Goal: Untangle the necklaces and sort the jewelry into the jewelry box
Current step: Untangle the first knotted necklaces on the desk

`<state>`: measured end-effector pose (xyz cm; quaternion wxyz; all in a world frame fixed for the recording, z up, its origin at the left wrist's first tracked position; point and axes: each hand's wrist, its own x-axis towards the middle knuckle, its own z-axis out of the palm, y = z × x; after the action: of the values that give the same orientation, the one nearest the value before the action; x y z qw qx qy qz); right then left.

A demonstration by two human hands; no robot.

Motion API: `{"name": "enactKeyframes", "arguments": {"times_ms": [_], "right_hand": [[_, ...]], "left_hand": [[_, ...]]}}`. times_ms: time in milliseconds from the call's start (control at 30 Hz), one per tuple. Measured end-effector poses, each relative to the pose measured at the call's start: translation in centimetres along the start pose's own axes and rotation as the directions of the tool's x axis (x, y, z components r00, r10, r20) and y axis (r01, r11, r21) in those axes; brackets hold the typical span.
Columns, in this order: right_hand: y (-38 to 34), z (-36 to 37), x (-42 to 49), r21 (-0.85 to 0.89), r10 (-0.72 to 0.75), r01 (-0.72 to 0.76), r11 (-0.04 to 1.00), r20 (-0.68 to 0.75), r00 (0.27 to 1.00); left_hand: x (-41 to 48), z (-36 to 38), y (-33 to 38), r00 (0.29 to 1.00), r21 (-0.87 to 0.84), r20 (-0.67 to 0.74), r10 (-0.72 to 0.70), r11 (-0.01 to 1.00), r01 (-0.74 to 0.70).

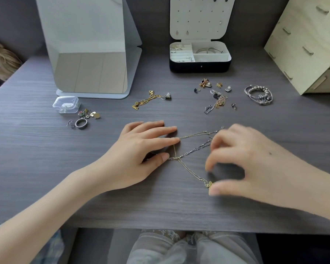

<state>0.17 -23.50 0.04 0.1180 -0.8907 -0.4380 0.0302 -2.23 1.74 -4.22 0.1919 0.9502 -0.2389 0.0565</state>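
A thin gold necklace [191, 169] with a gold pendant [208, 184] and a darker silver chain [195, 149] lie crossed on the grey table [46, 168], knotted together near the middle. My left hand [141, 151] lies flat with straight fingers pressing the chains at their left end. Curled and blurred, my right hand [242, 161] hovers over the right ends, its thumb touching the pendant. The black jewelry box [200, 65] stands open at the back with bangles and small pieces inside.
Loose on the table: a gold chain with a silver charm [151, 100], a tangle of chains and earrings [216, 98], beaded bracelets [259, 95], a ring [81, 123] with small earrings, a clear plastic case [66, 104]. A standing mirror [90, 54] back left, wooden drawers [309, 44] back right.
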Motion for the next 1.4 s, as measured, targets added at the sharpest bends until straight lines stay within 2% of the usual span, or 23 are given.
{"name": "enactKeyframes", "arguments": {"times_ms": [100,300,467,533,733,900,1067,1167,1333,1400], "right_hand": [[-0.2,0.8,-0.4,0.052,-0.027,0.024,0.998,0.055,0.998],[-0.1,1.2,0.0,0.176,-0.086,0.085,0.981,-0.002,0.996],[-0.3,-0.2,2.2,0.353,0.017,0.029,0.935,-0.127,0.992],[-0.4,-0.3,3.6,0.366,0.041,0.02,0.93,-0.16,0.986],[-0.4,1.6,6.5,0.21,0.101,-0.056,0.976,-0.211,0.972],[0.0,2.2,6.4,0.171,0.172,-0.124,0.977,-0.3,0.938],[0.3,2.8,5.1,0.115,0.177,-0.145,0.983,-0.357,0.917],[0.1,2.7,4.4,0.02,0.141,-0.145,0.989,-0.396,0.907],[-0.1,2.5,3.5,-0.108,0.155,-0.204,0.973,-0.35,0.924],[-0.4,2.0,3.3,-0.142,0.206,-0.246,0.959,-0.25,0.946]], "left_hand": [[0.0,-0.1,-0.1,1.0,-0.009,0.0,0.007,1.0,-0.007],[-0.2,-0.2,-0.2,1.0,-0.016,0.0,-0.001,1.0,0.001],[-0.2,-0.2,-0.3,1.0,-0.009,0.014,-0.003,1.0,0.003],[-0.2,-0.2,-0.3,1.0,-0.009,0.018,-0.003,1.0,0.003],[-0.2,-0.3,-0.2,1.0,0.002,0.026,-0.004,1.0,0.004],[-0.2,-0.4,-0.4,1.0,0.019,0.026,-0.014,1.0,0.014],[-0.3,-0.5,-0.6,0.999,0.023,0.034,-0.029,0.999,0.028],[-0.3,-0.6,-0.6,0.999,0.022,0.04,-0.027,0.999,0.026],[-0.2,-0.7,-0.8,0.998,0.022,0.059,-0.024,1.0,0.023],[-0.2,-0.8,-0.8,0.998,0.026,0.061,-0.021,0.999,0.019]]}}
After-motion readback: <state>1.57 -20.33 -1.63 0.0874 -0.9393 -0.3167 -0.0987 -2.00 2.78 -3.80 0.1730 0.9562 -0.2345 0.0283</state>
